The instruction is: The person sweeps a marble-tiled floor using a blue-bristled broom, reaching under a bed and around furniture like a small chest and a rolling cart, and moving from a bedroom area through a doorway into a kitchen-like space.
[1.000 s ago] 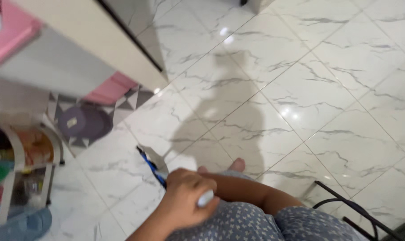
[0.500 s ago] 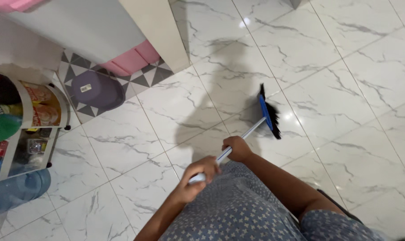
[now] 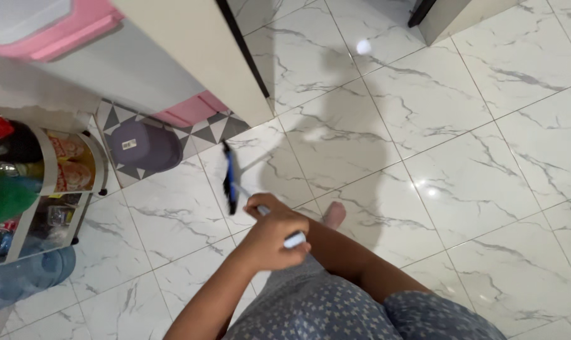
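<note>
White marble floor tiles (image 3: 474, 182) spread beneath you, your left hand (image 3: 269, 236) in a closed grip on the broom (image 3: 232, 179), its blue head on the floor ahead; your right hand's grip I cannot tell.

We have one view only, from a camera worn on the head, looking steeply down past our own front to the floor (image 3: 461, 157). It sits close to our hand (image 3: 269, 236) and the broom (image 3: 232, 179), which fall near the lower middle of the frame. The view faces forward and slightly left (the shelf rack (image 3: 43, 189) fills the left edge). No second view shares this scene.
</note>
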